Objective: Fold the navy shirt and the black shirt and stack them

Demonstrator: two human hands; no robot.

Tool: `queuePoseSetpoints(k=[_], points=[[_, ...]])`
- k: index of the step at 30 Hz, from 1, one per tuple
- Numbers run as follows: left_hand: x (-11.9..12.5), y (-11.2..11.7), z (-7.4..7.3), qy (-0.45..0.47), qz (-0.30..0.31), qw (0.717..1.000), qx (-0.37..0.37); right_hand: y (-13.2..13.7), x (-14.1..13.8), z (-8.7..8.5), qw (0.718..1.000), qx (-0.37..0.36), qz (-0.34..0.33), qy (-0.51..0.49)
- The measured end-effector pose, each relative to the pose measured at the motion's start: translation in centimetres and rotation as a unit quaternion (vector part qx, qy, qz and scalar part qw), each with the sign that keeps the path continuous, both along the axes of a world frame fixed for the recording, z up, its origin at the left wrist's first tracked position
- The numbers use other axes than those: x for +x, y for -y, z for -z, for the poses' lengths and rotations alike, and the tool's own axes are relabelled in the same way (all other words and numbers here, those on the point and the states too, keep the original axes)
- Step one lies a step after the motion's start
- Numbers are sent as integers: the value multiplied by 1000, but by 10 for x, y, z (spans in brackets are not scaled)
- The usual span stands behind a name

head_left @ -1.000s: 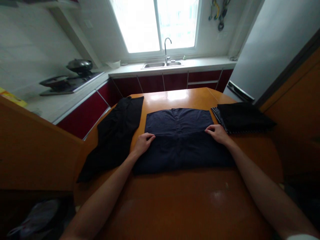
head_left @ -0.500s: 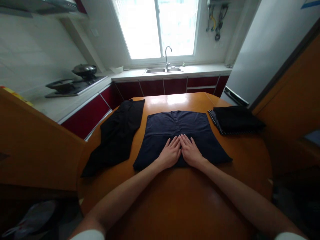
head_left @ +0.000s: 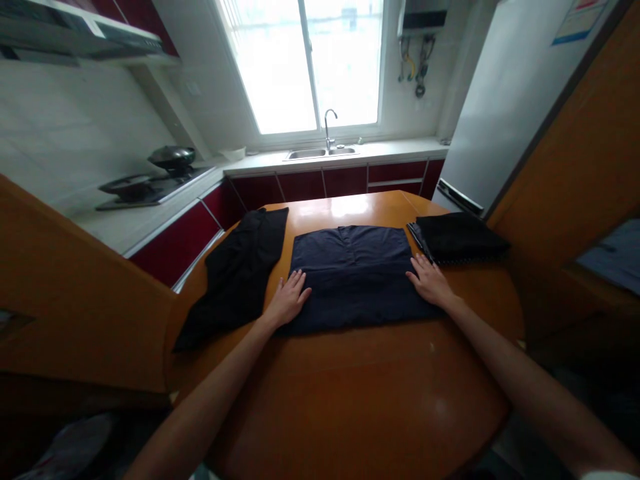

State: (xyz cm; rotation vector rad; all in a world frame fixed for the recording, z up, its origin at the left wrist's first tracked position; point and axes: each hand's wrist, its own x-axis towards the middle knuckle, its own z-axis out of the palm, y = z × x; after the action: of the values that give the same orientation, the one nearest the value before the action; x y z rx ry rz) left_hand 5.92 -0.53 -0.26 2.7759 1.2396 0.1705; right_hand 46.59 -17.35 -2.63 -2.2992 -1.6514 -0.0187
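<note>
A folded dark navy garment lies flat in the middle of the round orange-brown table. My left hand rests palm down on the garment's left edge, fingers stretched out and holding nothing. On the right edge lies my right hand, also flat with its fingers extended. Both hands press on the cloth at about mid-height.
A loose black garment is draped over the table's left side. A folded black stack sits at the right. Behind are a counter with a sink, a stove with a wok, a window and a fridge.
My hands went from the garment's sides to its centre, side by side, then slid apart to its left and right edges. The camera has tilted up slightly.
</note>
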Motion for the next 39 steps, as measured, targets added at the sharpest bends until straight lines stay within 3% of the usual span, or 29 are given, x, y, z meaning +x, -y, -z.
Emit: queuePoseSetpoints(k=[3,5,7,10,13,17,21,25,28,31,35,39], points=[[-28,29,-9,49,100,994,22,38,-11,-7,994,90,-63,8],[-49,51,-12,55,174,983,15,68,-20,-8,984,100,-149,3],[-68,67,-12,56,209,976,11,94,-26,-4,972,95,-215,6],[-85,72,-9,65,205,976,10,111,-27,0,969,108,-219,16],[-88,64,-9,62,170,983,-11,107,-22,-4,976,102,-192,31],[-92,60,-11,55,152,986,-29,102,-24,-16,975,75,-209,26],[-114,81,-14,60,146,987,-41,128,-35,-25,966,38,-254,-23],[-141,103,-30,33,157,979,-124,154,-38,-43,953,-25,-283,-106],[-136,93,-49,39,160,971,-172,135,-27,-55,953,-6,-250,-172],[-101,56,-56,134,98,977,-133,84,-13,-55,967,59,-150,-197],[-44,-2,-37,162,90,978,-99,19,-5,-43,973,13,-125,-195],[-20,-27,-13,148,83,980,-103,-1,-5,-31,964,-38,-155,-213]])
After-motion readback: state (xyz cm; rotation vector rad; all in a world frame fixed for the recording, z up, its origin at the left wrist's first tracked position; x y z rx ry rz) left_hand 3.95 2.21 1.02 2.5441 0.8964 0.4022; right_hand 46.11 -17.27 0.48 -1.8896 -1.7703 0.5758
